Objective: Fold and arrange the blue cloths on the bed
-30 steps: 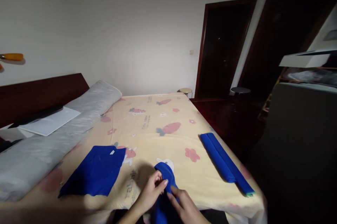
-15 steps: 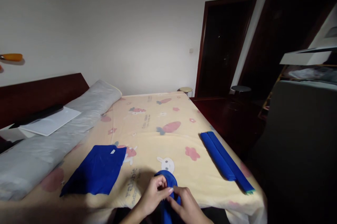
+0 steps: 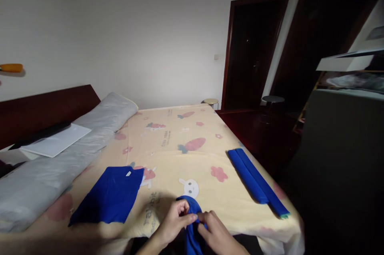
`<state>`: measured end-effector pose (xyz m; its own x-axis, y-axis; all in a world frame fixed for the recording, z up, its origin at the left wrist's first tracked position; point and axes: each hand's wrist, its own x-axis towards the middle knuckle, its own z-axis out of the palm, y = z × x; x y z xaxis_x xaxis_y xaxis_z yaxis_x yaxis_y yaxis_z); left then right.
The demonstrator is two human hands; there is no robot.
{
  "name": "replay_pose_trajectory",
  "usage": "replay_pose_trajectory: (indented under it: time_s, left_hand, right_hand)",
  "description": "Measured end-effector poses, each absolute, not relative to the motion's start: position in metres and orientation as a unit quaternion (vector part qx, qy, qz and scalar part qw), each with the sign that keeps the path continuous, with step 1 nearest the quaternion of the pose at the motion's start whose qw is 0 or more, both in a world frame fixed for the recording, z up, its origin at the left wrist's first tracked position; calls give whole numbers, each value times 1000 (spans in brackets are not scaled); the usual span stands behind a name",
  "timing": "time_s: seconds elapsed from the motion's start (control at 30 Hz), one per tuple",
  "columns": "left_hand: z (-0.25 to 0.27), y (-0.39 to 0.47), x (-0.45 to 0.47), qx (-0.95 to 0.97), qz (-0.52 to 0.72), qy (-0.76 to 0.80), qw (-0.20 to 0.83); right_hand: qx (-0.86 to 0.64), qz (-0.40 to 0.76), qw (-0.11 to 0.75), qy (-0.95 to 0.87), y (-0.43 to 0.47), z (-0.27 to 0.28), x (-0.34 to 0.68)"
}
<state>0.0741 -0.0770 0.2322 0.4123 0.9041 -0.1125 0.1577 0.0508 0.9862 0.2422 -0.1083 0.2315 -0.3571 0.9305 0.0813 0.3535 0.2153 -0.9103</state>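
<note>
My left hand (image 3: 174, 223) and my right hand (image 3: 217, 235) meet at the near edge of the bed, both pinching a bunched blue cloth (image 3: 192, 217) that hangs down over the edge. Its rounded top pokes up just above my fingers. A flat folded blue cloth (image 3: 109, 195) with a small white tag lies to the left of my hands. Two long blue rolled strips (image 3: 256, 181) lie side by side near the bed's right edge.
The bed (image 3: 180, 147) has a yellow sheet printed with carrots and rabbits. A long grey bolster (image 3: 60, 159) runs along the dark headboard at left, with a white board (image 3: 55, 143) on it. Dark doors and a grey cabinet (image 3: 342, 167) stand to the right.
The blue cloth has been drawn toward the bed's near edge and bunched lower. My hands have closed in together on it.
</note>
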Motion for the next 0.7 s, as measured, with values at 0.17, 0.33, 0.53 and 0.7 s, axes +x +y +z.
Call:
replay_pose_trajectory:
  time_s: [0.17,0.33,0.53,0.7]
  left_hand:
    - [247,-62,53,610,376,463,522]
    - [273,-43,15,526,481,509,483]
    - [296,-37,-18,644,416,524,371]
    - [306,-38,-38,728,307,539,290]
  right_hand:
    - [-494,436,426,-620,-85,231,260]
    - [-545,384,535,-519,-59,242,304]
    - [-599,224,529,-558,-58,263,341]
    - [-611,91,512,-597,-59,270,364]
